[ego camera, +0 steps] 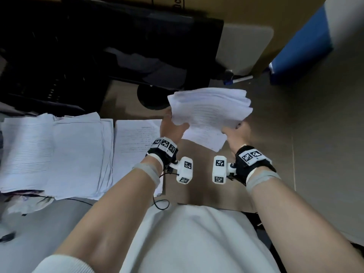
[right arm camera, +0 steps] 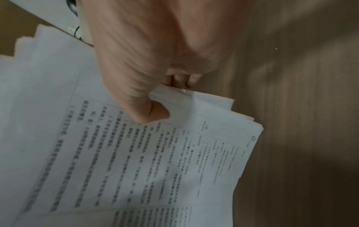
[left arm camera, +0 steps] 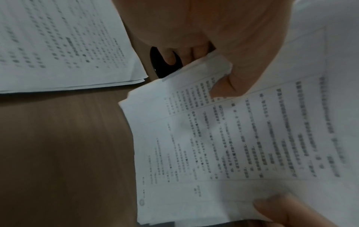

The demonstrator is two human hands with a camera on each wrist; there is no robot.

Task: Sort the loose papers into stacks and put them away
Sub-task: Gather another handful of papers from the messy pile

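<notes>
- A person is holding a thick bundle of printed papers (ego camera: 210, 113) above a brown surface (ego camera: 275, 154), the left hand (ego camera: 173, 128) pinching its left edge and the right hand (ego camera: 235, 133) pinching its right edge, thumbs on top and fingers curled beneath.
- The two hands are standing apart, one at each side of the bundle, both clamped on it; the sheets are fanning out unevenly at the far end, their edges stepped rather than squared.
- To the left of the left hand, a single printed sheet or thin stack (ego camera: 136, 138) is lying flat on the surface, and beyond it two wider stacks of paper (ego camera: 57, 154) are overlapping each other.
- Beyond the hands, a dark monitor (ego camera: 110, 46) with a round black base (ego camera: 151, 97) is standing close to the far corner of the bundle; a pen (ego camera: 239, 79) is lying farther off to the right.
- The step in hand appears to be evening up the bundle or carrying it toward a stack.
- What could go wrong: because the sheets are splayed and only the near edges are being pinched, loose pages in the middle could be slipping out and scattering if the grip is easing on either side.
- A swing forward could be catching the fanned far edge on the monitor base, and setting the bundle down unsquared could be mixing it into the overlapping stacks at the left.
</notes>
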